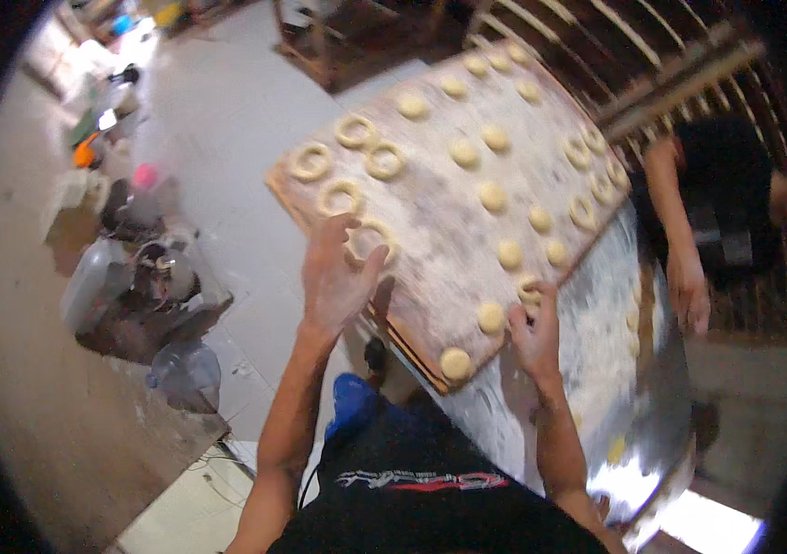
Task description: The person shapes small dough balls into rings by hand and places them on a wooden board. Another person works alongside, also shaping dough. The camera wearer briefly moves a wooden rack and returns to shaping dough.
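Note:
A flour-dusted wooden board bears several dough rings and round dough balls. My left hand is at the board's left edge, its thumb and fingers spread apart over a dough ring. It may be touching that ring, but I cannot tell. Above it lies another dough ring, with more rings further up. My right hand is at the board's near right edge, fingers curled on a small dough ring. A dough ball sits just left of that hand.
A floured metal table reaches past the board's right side. Another person's hand hangs near it. Slatted wooden racks stand at the far right. On the left floor are a clear plastic jug and assorted clutter.

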The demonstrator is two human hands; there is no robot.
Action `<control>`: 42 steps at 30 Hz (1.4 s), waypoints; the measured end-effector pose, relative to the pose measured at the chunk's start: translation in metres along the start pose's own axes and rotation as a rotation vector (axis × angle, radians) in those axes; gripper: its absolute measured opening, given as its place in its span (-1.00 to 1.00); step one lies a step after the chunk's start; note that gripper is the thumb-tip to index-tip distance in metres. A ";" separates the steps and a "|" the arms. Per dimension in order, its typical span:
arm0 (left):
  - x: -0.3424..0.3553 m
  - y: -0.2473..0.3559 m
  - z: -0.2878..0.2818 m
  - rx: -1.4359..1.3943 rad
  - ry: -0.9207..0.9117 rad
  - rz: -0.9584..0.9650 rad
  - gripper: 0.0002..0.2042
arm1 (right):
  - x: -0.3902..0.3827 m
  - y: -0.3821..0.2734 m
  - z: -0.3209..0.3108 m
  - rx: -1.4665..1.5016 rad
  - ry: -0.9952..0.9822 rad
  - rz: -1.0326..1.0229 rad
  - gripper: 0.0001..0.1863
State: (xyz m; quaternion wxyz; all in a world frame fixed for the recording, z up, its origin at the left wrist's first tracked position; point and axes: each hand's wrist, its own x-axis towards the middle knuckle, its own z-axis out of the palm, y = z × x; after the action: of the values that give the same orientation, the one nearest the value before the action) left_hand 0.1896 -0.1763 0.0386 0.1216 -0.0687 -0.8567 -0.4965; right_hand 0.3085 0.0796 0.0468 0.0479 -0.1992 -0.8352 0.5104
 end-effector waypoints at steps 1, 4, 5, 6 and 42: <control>-0.016 0.014 0.003 0.030 -0.207 0.069 -0.64 | -0.008 0.002 -0.011 -0.134 -0.023 -0.012 -0.69; -0.065 0.039 0.010 0.156 -0.552 0.309 -0.66 | -0.014 0.001 -0.022 -0.381 -0.131 0.004 -0.67; -0.081 0.044 0.016 0.229 -0.602 0.313 -0.67 | -0.013 0.000 -0.020 -0.519 -0.147 -0.045 -0.67; -0.094 0.048 0.020 0.297 -0.599 0.358 -0.68 | -0.013 -0.002 -0.015 -0.641 -0.166 -0.074 -0.67; -0.197 0.233 0.178 -0.405 -1.241 0.012 -0.21 | -0.175 0.087 -0.171 0.851 0.255 0.183 -0.52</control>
State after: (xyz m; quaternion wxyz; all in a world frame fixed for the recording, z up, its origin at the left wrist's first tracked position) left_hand 0.4095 0.0950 0.0936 -0.4082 -0.3689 -0.6570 -0.5154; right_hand 0.5424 0.1900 0.0737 0.1828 -0.2963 -0.5173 0.7818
